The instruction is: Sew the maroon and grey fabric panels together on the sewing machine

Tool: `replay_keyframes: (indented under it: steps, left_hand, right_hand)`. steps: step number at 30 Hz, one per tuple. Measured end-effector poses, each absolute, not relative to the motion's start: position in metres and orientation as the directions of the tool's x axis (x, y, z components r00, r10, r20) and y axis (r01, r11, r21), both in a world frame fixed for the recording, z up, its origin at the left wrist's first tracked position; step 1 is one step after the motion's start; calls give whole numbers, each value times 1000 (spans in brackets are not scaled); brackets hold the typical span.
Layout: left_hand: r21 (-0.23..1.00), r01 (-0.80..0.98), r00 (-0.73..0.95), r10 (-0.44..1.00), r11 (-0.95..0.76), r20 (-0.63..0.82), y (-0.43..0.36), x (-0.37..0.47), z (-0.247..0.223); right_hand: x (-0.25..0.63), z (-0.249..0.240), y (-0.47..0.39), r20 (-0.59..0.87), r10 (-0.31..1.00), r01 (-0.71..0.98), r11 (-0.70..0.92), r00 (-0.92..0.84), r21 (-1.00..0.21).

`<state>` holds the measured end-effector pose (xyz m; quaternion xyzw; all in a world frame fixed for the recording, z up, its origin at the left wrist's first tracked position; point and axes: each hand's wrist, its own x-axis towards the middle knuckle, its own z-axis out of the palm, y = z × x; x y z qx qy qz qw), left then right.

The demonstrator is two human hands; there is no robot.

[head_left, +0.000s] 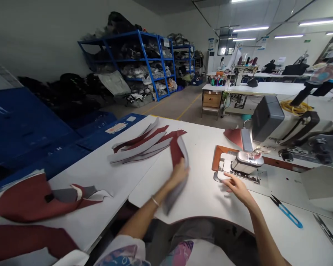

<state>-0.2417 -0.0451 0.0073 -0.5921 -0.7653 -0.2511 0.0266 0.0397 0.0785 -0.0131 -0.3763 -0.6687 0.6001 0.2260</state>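
My left hand (pixel 180 172) is closed on a long curved fabric strip (pixel 177 149), dark red on one side and grey on the other. The strip stands partly off the white table, and its lower end is smeared by motion. Beyond it lies a loose bunch of similar strips (pixel 144 146). My right hand (pixel 237 187) is open and seems empty, fingers apart, by the near corner of the sewing machine's bed (pixel 224 162). Past those fingers the lit sewing head (pixel 246 162) stands over the bed, with a red fabric piece (pixel 233 136) behind it.
Blue-handled thread snips (pixel 287 212) and dark metal snips (pixel 329 234) lie to the right. Sewn red and grey pieces (pixel 30 199) rest at the left. Blue bins (pixel 22 122) border the table, and blue shelves (pixel 144 55) stand behind. A curved edge (pixel 211 218) cuts into the tabletop before me.
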Motion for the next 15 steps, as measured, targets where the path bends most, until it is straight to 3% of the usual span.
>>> replay_keyframes:
  steps: [3, 6, 8, 10, 12, 15]
  left_hand:
    - [358, 906, -285, 951, 225, 123, -47, -132, -25]
    - [285, 950, -128, 991, 129, -22, -55, -46, -38]
    - [243, 966, -80, 996, 85, -28, -59, -17, -33]
    - [226, 974, 8, 1000, -2, -24, -60, -8, -24]
    - [245, 962, 128, 992, -120, -14, -59, -13, -15]
    - [369, 890, 247, 964, -267, 101, -50, -32, 1]
  right_hand:
    - [9, 5, 74, -24, 768, 203, 140, -640, -969]
    - [3, 24, 77, 68, 877, 448, 308, -476, -839]
    - [12, 34, 82, 97, 925, 651, 329, -366, -684]
    - [27, 43, 88, 132, 929, 721, 352, -345, -597]
    - [44, 50, 94, 188, 909, 683, 404, -371, -609]
    - [64, 57, 101, 266, 893, 560, 437, -363, -704]
